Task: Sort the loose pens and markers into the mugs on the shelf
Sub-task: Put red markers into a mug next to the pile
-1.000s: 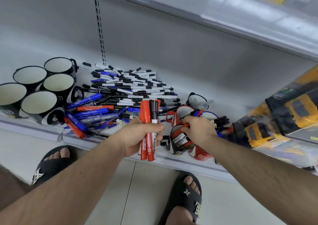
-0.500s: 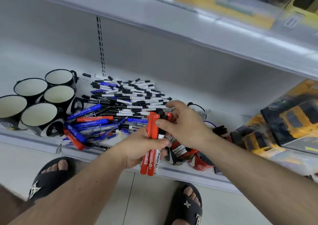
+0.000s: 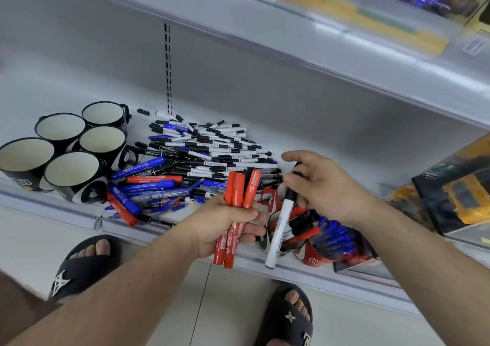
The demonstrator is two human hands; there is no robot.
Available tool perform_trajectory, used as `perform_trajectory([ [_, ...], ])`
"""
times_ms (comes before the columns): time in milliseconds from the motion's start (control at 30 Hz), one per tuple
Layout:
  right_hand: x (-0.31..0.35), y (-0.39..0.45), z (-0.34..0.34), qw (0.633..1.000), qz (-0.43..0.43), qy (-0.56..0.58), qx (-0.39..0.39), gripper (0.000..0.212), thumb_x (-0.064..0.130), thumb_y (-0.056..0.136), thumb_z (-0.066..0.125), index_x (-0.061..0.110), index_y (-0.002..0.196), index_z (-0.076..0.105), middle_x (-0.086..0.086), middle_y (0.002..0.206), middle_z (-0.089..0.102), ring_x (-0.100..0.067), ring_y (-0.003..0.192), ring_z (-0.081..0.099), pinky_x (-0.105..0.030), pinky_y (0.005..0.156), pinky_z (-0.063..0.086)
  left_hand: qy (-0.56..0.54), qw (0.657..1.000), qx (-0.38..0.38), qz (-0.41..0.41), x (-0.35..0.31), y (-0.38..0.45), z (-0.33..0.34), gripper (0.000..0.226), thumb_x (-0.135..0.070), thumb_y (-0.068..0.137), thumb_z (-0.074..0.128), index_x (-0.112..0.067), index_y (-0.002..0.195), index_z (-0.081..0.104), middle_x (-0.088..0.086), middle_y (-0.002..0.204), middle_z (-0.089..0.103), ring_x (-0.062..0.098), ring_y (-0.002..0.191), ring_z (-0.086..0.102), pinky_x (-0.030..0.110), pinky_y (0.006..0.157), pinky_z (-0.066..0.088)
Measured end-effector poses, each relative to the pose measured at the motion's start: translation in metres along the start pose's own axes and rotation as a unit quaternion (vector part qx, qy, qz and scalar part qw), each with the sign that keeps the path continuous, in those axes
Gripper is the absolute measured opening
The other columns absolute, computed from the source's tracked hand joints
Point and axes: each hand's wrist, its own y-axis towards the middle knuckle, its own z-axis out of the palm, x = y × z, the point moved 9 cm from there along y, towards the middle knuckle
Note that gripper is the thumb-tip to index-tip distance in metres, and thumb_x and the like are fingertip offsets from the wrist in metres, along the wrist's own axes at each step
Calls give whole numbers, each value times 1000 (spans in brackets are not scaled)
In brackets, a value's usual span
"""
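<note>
My left hand (image 3: 225, 223) grips a bunch of red markers (image 3: 236, 202), caps up, in front of the shelf edge. Just right of it, my right hand (image 3: 320, 186) pinches a white marker with a black cap (image 3: 281, 226), which hangs down at a slant. Behind both hands lies a pile of loose pens and markers (image 3: 196, 157), black, blue and red. Several empty black mugs (image 3: 71, 173) with pale insides stand at the shelf's left end. Under my right hand stand red and black mugs (image 3: 315, 255), one holding blue pens.
The white shelf (image 3: 305, 139) has a raised front lip (image 3: 164, 231) and another shelf close overhead. Boxed yellow toy vehicles (image 3: 464, 194) sit at the right. My feet in black sandals (image 3: 79, 266) stand on the tiled floor below.
My right hand has pulled the black-capped white marker out of the bunch in my left hand and drawn it off to the right. The left hand keeps only red markers.
</note>
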Motion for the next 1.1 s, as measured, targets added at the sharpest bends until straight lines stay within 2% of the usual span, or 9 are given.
perform_trajectory([
  [133,-1,2,21,999,-4,-28,36,37,15,96,60,19,132,52,1,84,64,-12,52,59,-23,51,48,2,1000,27,-4,1,-2,15,17,2,91,57,-10,88,69,11,85,74,24,74,72,35,67,59],
  [267,-3,3,32,998,-9,-38,47,36,16,96,59,21,131,54,4,93,66,-9,50,62,-28,53,53,22,999,41,-4,3,-3,21,18,0,91,59,-5,105,69,12,93,74,25,80,72,36,71,59],
  [400,-9,6,35,999,-4,-43,32,36,22,95,62,19,131,59,4,108,70,0,64,63,-18,60,48,27,999,41,-10,4,-3,21,17,-1,88,64,-5,103,69,13,92,74,26,81,72,38,74,58],
  [500,-8,6,28,1000,0,3,11,25,14,95,61,15,119,66,9,88,68,7,55,58,-10,54,43,-2,999,41,-18,5,-2,22,17,-8,81,66,-9,95,74,13,95,74,27,82,72,37,73,58],
  [633,-10,4,-6,997,11,68,-45,13,7,96,59,11,104,67,4,68,67,-10,47,54,-19,47,47,-61,996,48,-51,9,-3,20,30,-23,78,65,-7,101,73,15,100,73,29,83,73,37,67,61],
  [733,-12,3,-29,996,-6,53,-67,13,6,95,59,14,101,66,5,62,69,-11,49,60,-21,54,53,-66,995,21,-77,15,-5,15,29,-28,82,60,-10,101,72,11,96,75,21,72,73,29,55,58],
  [867,-25,5,-38,997,-8,-24,-72,22,12,95,61,15,115,68,-6,67,68,-16,56,61,-28,61,56,-97,991,-34,-80,21,1,9,18,-18,90,62,-6,102,69,10,84,74,10,53,61,20,45,50],
  [1000,-34,5,-39,996,9,-58,-67,20,15,97,59,20,112,71,-6,62,62,-5,49,52,-20,52,46,-108,986,-121,-34,21,7,-8,7,-6,88,67,-10,93,71,6,75,68,13,54,59,22,47,49],
  [1100,-46,3,-38,997,53,-31,-40,21,10,95,61,14,113,71,-14,80,73,-14,59,63,-28,65,58,-42,987,-155,9,16,8,-16,10,-6,86,70,-14,91,72,4,74,71,17,63,64,25,52,50],
])
